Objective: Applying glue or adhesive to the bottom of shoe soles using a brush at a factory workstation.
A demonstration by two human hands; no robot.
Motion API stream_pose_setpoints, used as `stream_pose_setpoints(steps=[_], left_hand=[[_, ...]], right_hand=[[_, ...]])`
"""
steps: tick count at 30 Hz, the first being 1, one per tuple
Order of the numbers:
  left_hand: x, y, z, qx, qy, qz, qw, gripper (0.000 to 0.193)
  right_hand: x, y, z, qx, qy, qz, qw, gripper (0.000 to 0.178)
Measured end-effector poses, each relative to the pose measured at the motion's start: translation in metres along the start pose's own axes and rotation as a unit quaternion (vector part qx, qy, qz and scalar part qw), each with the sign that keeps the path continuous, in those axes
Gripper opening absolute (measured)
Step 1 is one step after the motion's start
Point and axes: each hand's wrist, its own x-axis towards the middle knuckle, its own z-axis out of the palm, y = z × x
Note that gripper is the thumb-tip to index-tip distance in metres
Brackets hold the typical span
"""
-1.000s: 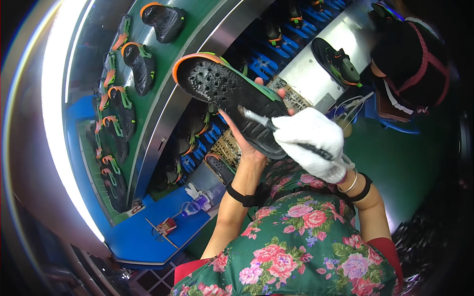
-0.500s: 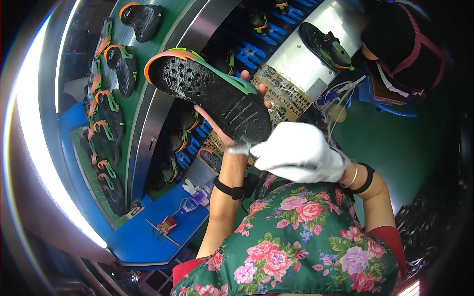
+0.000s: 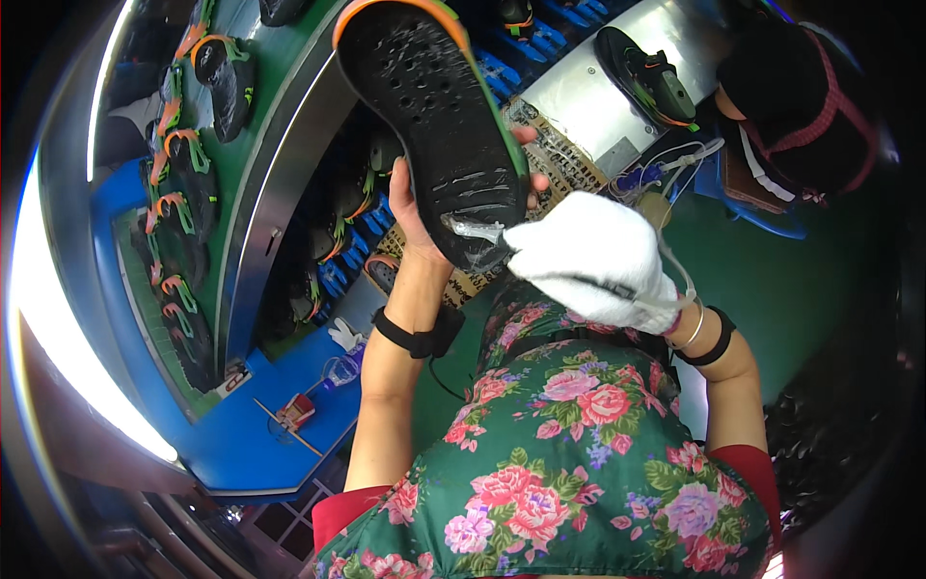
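Observation:
A long black shoe sole [image 3: 434, 116] with an orange and green raised rim is tilted up in front of me, its perforated part at the far end. My bare left hand [image 3: 417, 222] grips it from beneath near the close end, thumb along one edge and fingertips showing past the other. In a white glove, my right hand [image 3: 593, 256] pinches a brush [image 3: 476, 229]; its pale, wet tip touches the sole's near end. Wet, glossy streaks lie on the black surface there. The glove hides most of the brush handle.
At left, a green conveyor belt [image 3: 253, 145] carries several similar soles. A blue side table [image 3: 241, 444] holds a small red item [image 3: 295, 412]. A black shoe [image 3: 646, 77] lies on a metal plate [image 3: 680, 29] at the back right, near a person in a dark cap [image 3: 796, 96].
The sole has turned more upright and come closer to the camera. The brush has moved from beside the near end onto the sole, with my right hand slightly higher.

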Motion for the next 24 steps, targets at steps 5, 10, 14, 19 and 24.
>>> stream_pose_setpoints(steps=[5, 10, 14, 19, 24], left_hand=[[-0.003, 0.008, -0.007, 0.009, -0.024, -0.084, 0.996, 0.094], [-0.013, 0.011, -0.009, 0.045, -0.011, -0.125, 0.991, 0.086], [-0.010, 0.015, -0.002, 0.142, 0.119, -0.165, 0.969, 0.094], [-0.010, 0.022, -0.010, 0.169, 0.152, -0.181, 0.957, 0.087], [0.000, 0.018, -0.003, 0.201, 0.153, -0.173, 0.952, 0.087]], right_hand=[[-0.013, -0.011, 0.007, 0.019, -0.087, -0.031, 0.996, 0.029], [-0.005, -0.015, -0.001, 0.099, -0.030, 0.028, 0.994, 0.022], [-0.019, -0.012, 0.003, -0.044, -0.090, -0.066, 0.993, 0.037], [-0.018, -0.019, -0.002, 0.102, -0.091, -0.024, 0.990, 0.028], [-0.015, -0.015, -0.001, 0.001, -0.070, 0.015, 0.997, 0.027]])
